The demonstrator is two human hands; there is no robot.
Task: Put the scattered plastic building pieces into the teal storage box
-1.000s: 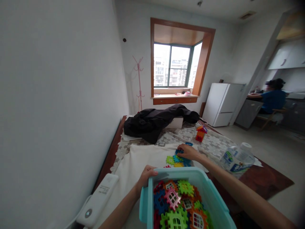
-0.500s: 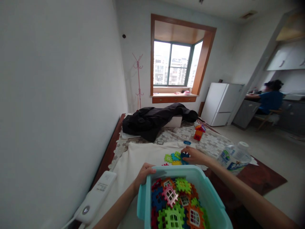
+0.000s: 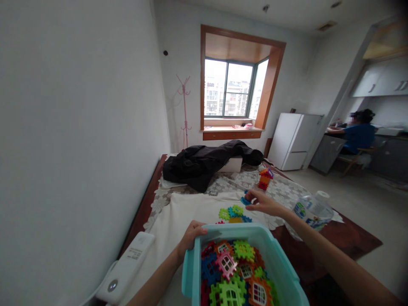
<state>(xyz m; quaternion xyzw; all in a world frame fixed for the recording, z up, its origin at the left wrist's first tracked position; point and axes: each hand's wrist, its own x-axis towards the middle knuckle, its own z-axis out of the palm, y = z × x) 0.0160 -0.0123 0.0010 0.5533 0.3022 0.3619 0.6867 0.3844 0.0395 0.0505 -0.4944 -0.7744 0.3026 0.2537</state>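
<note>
My left hand is closed on the far left corner of the rim of a light teal plastic bin. Inside the bin lie several interlocking plastic building blocks, among them a pink window block and an orange window block. Beyond the bin, my right hand has its thumb and fingers pinched on a blue building block at the white cloth. Just nearer than that hand, a small group of green, blue and yellow blocks rests on the cloth, partly hidden by the bin.
An orange-and-purple block house stands farther back. A large clear bottle is right of my forearm. A black garment covers a box at the back. Left lies a white power strip. A person in blue sits far right.
My right hand has moved away from the block group, farther back, onto the blue block that lay apart. My left hand stays on the bin rim. The view has shifted slightly.
</note>
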